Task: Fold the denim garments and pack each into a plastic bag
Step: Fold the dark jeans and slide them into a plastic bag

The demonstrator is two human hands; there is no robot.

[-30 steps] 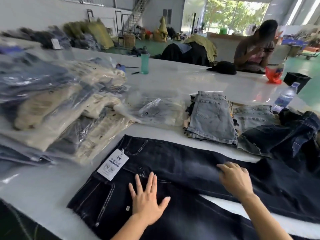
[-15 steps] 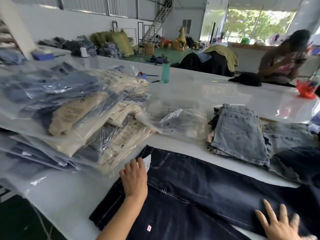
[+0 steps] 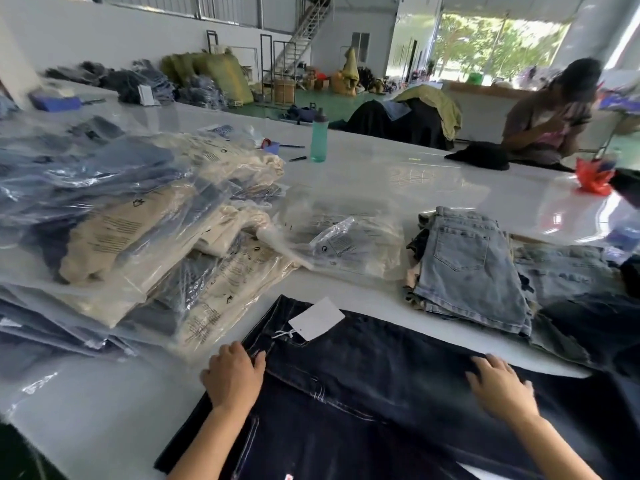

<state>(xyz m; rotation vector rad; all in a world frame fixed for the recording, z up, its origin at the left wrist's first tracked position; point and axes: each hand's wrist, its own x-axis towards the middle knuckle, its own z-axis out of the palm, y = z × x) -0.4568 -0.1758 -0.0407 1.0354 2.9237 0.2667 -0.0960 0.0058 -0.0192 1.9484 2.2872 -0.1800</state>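
on dark jeans (image 3: 381, 368) | white tag (image 3: 317, 318) blank | bag print unreadable

The dark denim jeans (image 3: 381, 382) lie spread flat on the white table, waistband end under the left hand (image 3: 233, 375), which curls over the fabric's edge, and the leg under the right hand (image 3: 498, 386). Beyond the left grip, a white hangtag (image 3: 317, 318) rests on the jeans. Farther beyond the right grip sit folded light-denim shorts (image 3: 474, 271); left of the left grip, bagged garments (image 3: 138, 230) pile up.
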